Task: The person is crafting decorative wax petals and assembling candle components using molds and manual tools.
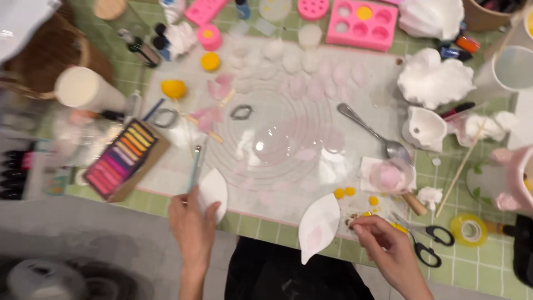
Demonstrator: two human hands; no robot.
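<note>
Hands (pixel 193 222) (pixel 383 240) pinch white petals (pixel 214 190).

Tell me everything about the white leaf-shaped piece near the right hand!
The white pointed leaf-shaped piece is flat, thin and matte, like paper or foam. It has two pointed ends and a faint pink blush low on it. It lies tilted over the near edge of the clear work mat, just left of the right hand, not touching it.

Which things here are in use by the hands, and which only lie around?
In use:
left hand on a white petal shape
right hand pinching at yellow crumbs

Lying about:
pastel box
spoon
scissors
pink mould
tape roll
</note>
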